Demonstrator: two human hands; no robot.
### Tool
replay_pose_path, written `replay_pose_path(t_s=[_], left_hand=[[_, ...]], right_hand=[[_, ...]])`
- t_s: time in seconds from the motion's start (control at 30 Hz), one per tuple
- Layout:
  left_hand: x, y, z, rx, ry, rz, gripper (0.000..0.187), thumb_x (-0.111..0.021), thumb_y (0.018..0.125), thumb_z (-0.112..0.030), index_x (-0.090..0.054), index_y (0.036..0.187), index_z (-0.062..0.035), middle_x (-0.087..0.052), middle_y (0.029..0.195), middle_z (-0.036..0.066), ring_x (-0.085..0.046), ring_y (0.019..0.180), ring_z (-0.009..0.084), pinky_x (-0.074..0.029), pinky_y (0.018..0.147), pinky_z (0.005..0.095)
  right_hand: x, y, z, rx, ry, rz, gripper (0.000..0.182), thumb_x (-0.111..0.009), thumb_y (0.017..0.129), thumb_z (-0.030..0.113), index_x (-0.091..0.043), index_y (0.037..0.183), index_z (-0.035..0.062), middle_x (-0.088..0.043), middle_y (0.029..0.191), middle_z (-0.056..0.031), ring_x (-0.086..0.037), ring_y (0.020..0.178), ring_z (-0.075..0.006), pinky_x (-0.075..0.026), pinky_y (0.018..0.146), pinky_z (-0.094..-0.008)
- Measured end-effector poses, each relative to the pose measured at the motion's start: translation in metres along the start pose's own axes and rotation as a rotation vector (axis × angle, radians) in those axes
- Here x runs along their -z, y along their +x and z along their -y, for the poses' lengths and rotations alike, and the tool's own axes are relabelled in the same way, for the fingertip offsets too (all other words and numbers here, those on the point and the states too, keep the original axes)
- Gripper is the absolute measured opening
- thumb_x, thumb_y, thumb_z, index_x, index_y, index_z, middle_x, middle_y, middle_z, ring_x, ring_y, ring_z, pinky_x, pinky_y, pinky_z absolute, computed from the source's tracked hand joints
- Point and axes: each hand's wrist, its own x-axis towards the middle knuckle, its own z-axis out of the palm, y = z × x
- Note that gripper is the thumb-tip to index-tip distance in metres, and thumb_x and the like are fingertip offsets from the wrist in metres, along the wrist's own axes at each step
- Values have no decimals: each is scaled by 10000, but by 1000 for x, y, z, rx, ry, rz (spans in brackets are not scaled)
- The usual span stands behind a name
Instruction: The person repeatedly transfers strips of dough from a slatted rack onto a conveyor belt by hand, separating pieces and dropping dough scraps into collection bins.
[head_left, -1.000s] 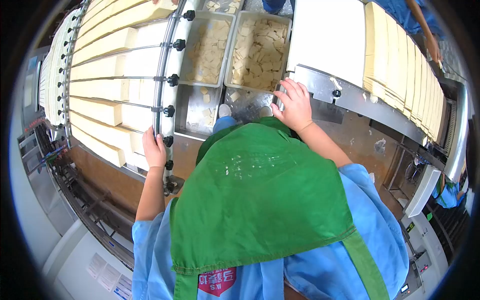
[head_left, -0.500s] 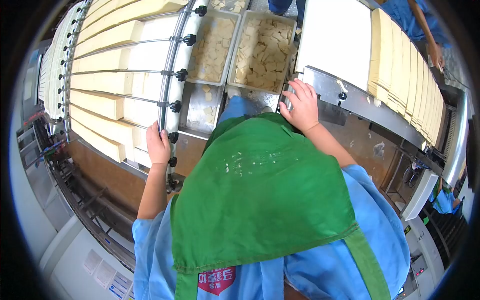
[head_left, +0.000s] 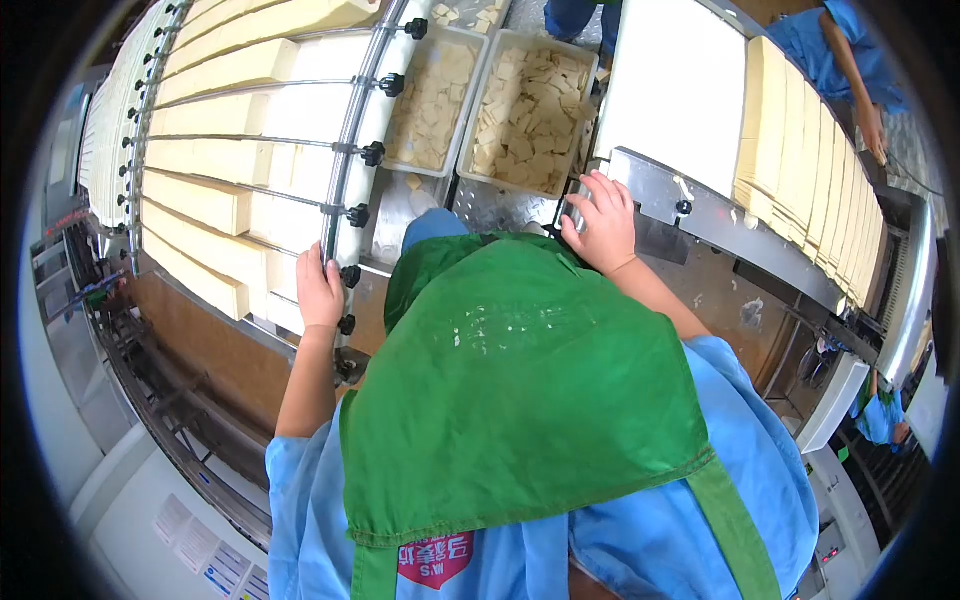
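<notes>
My left hand rests at the end of the left conveyor, fingers stretched out against the metal rail with black knobs. Beside it, strips of pale yellow dough-like slabs lie in lanes on the white belt. My right hand is open, its fingers spread over the near corner of the right conveyor's metal edge. I see nothing held in either hand. Farther along the right belt stands a row of sliced pale slabs.
Between the conveyors sit two plastic bins of flat cut pieces. Below me are my green apron and a blue-clad leg. Another person's arm is beyond the right conveyor. Someone's dark blue legs show at the top.
The blue-clad leg between the conveyors has moved left. The view has shifted slightly. Both hands stay in nearly the same places on the conveyor ends.
</notes>
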Motion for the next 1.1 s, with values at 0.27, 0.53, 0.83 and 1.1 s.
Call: replay_pose_path(t_s=[0.27, 0.53, 0.83, 1.1], left_hand=[[-3, -1, 4, -1, 26, -11, 362, -496, 886, -103, -490, 1221, 35, -534, 1048, 218, -498, 997, 399, -415, 894, 453], [-1, 3, 3, 23, -5, 12, 365, -500, 884, -102, -493, 1222, 36, -536, 1061, 223, -503, 1006, 403, -415, 901, 456], [-1, 1, 3, 49, -11, 39, 379, -505, 880, -94, -486, 1235, 37, -532, 1073, 226, -496, 1020, 404, -409, 907, 461], [0, 0, 12, 77, -50, 94, 392, -529, 877, -109, -487, 1236, 44, -538, 1094, 214, -493, 1032, 393, -406, 922, 456]], right_hand=[[-1, 0, 0, -10, 2, 3, 294, -728, 669, 232, -647, 929, 122, -559, 1171, -114, -480, 1206, -292, -347, 1008, -475], [-3, 1, 1, 7, -3, -15, 282, -721, 669, 223, -657, 921, 115, -570, 1162, -128, -496, 1191, -302, -353, 1003, -476], [0, 2, 2, 6, -22, -6, 246, -698, 680, 226, -650, 897, 120, -577, 1152, -108, -498, 1195, -288, -368, 995, -470], [-1, 2, 4, -16, -34, 5, 253, -694, 696, 217, -644, 927, 126, -570, 1154, -103, -486, 1202, -286, -362, 1013, -473]])
